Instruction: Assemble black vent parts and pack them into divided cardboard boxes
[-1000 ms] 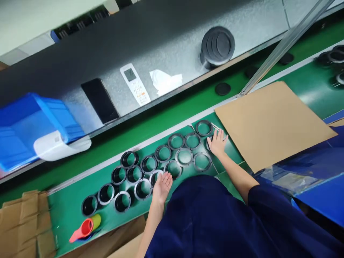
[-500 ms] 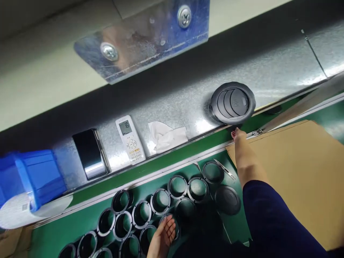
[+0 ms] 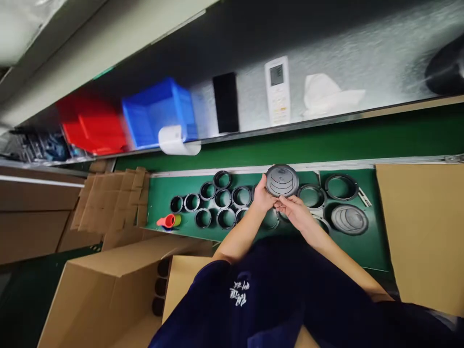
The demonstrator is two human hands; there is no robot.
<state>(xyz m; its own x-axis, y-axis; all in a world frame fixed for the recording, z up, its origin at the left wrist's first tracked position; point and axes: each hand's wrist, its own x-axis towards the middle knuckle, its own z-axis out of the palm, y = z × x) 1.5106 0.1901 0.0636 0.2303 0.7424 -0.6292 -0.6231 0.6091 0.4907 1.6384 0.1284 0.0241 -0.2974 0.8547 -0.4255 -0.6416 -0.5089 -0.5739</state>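
Both my hands hold a round black air vent (image 3: 282,181) with curved slats, its face turned up above the bench. My left hand (image 3: 264,194) grips its left side, the thumb along the rim. My right hand (image 3: 294,209) has its fingers at the vent's lower edge. Below and around them, several black rings (image 3: 242,196) stand in rows on the green bench. Another slatted vent (image 3: 350,219) lies right of my right hand, near a wider ring (image 3: 341,187) and a small metal tool (image 3: 364,197).
A metal shelf (image 3: 250,116) above the bench bears a red bin (image 3: 92,123), a blue bin (image 3: 155,113), a phone (image 3: 226,102), a remote (image 3: 277,92), a tissue (image 3: 328,95) and a dark round thing (image 3: 447,67). An open carton (image 3: 94,295) stands lower left; cardboard (image 3: 424,237) lies right.
My right hand has come back from the shelf edge to meet my left. An air vent is now between them, and my left hand has closed on it. The view has swung left.
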